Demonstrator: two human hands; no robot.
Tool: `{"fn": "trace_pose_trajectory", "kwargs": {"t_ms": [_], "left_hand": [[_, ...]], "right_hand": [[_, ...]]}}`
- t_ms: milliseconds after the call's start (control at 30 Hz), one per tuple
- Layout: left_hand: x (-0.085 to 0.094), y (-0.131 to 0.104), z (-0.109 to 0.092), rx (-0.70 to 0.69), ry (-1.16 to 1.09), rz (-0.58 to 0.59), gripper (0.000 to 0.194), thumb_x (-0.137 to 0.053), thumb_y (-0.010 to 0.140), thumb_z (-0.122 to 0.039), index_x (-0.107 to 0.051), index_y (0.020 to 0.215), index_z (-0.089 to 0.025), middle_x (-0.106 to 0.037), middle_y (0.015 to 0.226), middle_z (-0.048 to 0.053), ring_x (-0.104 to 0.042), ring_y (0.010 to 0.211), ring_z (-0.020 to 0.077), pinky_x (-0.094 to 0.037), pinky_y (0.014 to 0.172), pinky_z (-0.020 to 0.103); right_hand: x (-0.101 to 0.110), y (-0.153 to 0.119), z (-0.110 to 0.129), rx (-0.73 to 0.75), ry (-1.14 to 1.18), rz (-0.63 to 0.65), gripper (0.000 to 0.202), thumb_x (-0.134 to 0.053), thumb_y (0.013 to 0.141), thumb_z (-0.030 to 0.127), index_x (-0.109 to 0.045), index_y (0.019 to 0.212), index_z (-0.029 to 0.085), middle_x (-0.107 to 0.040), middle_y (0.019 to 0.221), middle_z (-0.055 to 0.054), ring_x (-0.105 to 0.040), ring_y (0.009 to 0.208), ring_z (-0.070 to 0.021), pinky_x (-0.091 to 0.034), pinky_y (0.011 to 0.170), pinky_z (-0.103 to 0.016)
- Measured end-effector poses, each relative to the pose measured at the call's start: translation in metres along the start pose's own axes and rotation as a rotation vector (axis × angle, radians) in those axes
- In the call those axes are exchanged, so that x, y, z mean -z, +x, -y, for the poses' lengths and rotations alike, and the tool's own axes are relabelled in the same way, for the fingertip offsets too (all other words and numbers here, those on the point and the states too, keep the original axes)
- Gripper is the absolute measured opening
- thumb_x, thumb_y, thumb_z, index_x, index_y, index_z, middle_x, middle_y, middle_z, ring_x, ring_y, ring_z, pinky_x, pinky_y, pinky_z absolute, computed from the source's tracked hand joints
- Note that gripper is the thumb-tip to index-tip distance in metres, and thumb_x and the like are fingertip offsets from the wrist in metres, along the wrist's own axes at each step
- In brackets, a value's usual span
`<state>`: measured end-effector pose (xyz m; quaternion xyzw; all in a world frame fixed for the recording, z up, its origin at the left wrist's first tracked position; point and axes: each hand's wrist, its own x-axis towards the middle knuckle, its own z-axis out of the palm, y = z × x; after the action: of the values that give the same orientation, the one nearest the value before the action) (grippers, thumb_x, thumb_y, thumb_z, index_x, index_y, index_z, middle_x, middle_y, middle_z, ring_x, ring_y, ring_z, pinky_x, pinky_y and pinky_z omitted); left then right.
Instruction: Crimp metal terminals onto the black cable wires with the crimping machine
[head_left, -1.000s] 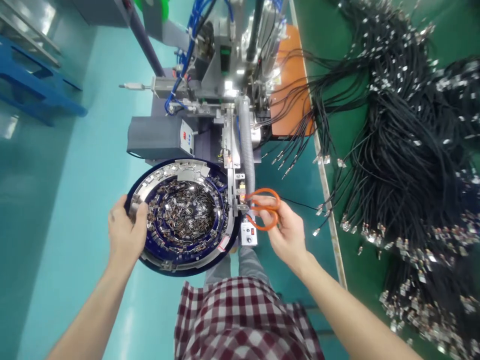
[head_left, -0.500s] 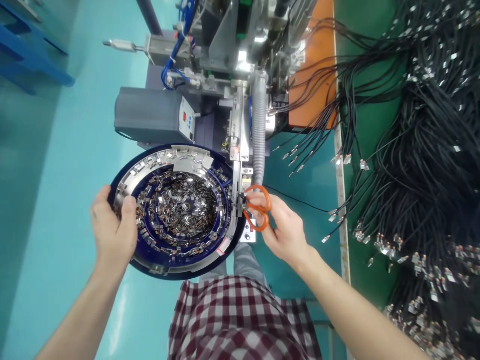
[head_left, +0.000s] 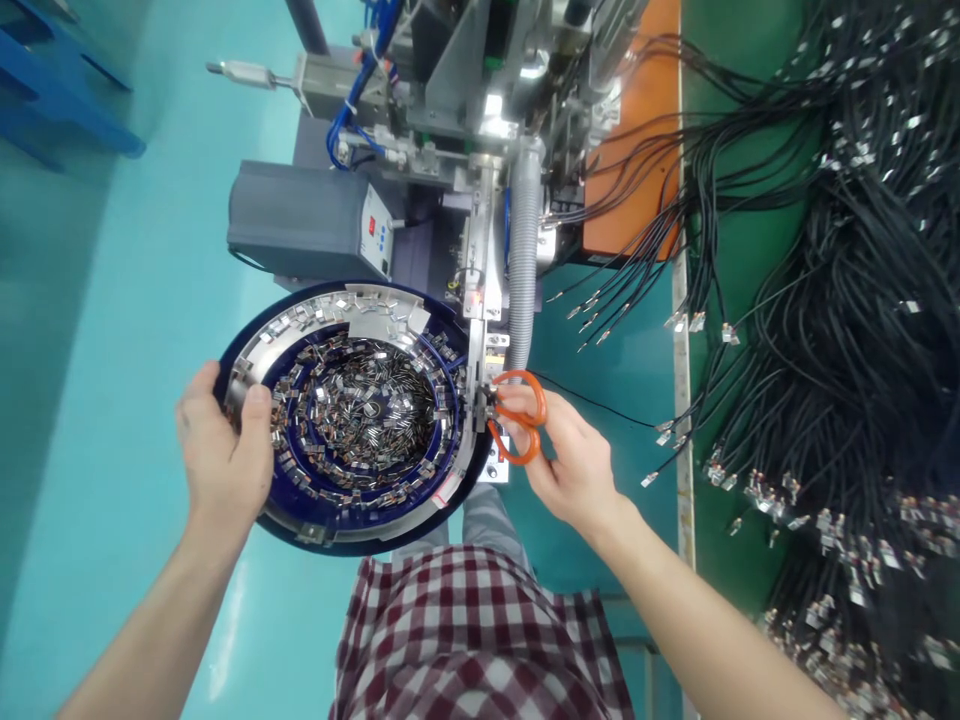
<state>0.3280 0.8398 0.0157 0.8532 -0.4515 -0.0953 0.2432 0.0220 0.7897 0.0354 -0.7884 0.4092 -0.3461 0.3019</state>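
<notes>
My left hand (head_left: 229,450) is closed over the left rim of a round, dark blue feeder bowl (head_left: 315,515), with the thumb on the inner side. Small metal connector pieces (head_left: 375,405) fill the bowl's middle and lie along its spiral ledges. On the bowl's right side, my right hand (head_left: 570,450) grips a pair of scissors (head_left: 531,400) by their orange loop handles. Their dark tip end touches or sits very close to the metal feed track (head_left: 474,370) at the bowl's edge; the blades themselves are mostly hidden.
Beyond the bowl stands a grey control box (head_left: 300,215) with a small red display. A ribbed grey hose (head_left: 523,250) runs beside the track into the machine. To the right, bundles of black cables (head_left: 847,300) with metal ends lie on a green surface, some over an orange block (head_left: 630,180).
The view has shifted slightly. Both hands keep their places, the left on the bowl rim and the right with the scissors at the feed track.
</notes>
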Motion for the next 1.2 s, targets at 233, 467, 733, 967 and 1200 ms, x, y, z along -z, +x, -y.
{"fn": "trace_pose_trajectory", "kwargs": {"t_ms": [233,467,733,967,1200], "left_hand": [[-0.0001,-0.0004,0.0005,0.008,0.002,0.013,0.068,-0.043,0.087,-0.046,-0.033,0.138,-0.003,-0.041,0.137,0.022,-0.037,0.128,0.0337,-0.028,0.108,0.049],[-0.0003,0.0000,0.0027,-0.005,0.000,0.004,0.067,-0.044,0.087,-0.047,-0.034,0.138,-0.005,-0.042,0.138,0.020,-0.037,0.129,0.0327,-0.028,0.109,0.048],[-0.0015,0.0004,0.0038,-0.026,0.005,0.004,0.067,-0.042,0.087,-0.048,-0.034,0.139,-0.005,-0.042,0.137,0.020,-0.037,0.128,0.0329,-0.028,0.108,0.048],[-0.0006,0.0011,0.0011,-0.022,0.005,0.007,0.069,-0.041,0.087,-0.047,-0.034,0.137,0.000,-0.043,0.135,0.023,-0.037,0.127,0.0350,-0.028,0.108,0.049],[-0.0014,0.0007,0.0054,-0.015,-0.002,0.003,0.067,-0.043,0.086,-0.047,-0.033,0.140,-0.010,-0.043,0.137,0.016,-0.037,0.128,0.0314,-0.028,0.109,0.046]], "right_hand": [[0.0035,-0.0032,0.0057,-0.021,-0.017,-0.022,0.031,-0.051,0.086,0.010,-0.053,0.115,0.022,-0.066,0.108,-0.009,-0.062,0.105,-0.0227,-0.055,0.088,-0.040],[-0.0001,-0.0010,0.0010,-0.034,-0.018,-0.030,0.030,-0.050,0.087,0.012,-0.054,0.115,0.022,-0.065,0.112,-0.010,-0.061,0.107,-0.0245,-0.055,0.089,-0.042],[-0.0003,0.0018,0.0008,-0.018,-0.020,0.001,0.033,-0.052,0.086,0.008,-0.052,0.116,0.020,-0.065,0.111,-0.012,-0.059,0.110,-0.0228,-0.053,0.091,-0.040],[0.0007,0.0040,-0.0005,-0.143,0.021,-0.021,0.026,-0.051,0.088,0.015,-0.055,0.112,0.022,-0.066,0.108,-0.009,-0.064,0.102,-0.0225,-0.055,0.087,-0.039],[0.0030,-0.0008,0.0005,-0.195,0.068,-0.067,0.024,-0.052,0.088,0.018,-0.056,0.111,0.022,-0.066,0.108,-0.009,-0.068,0.091,-0.0225,-0.059,0.079,-0.037]]}}
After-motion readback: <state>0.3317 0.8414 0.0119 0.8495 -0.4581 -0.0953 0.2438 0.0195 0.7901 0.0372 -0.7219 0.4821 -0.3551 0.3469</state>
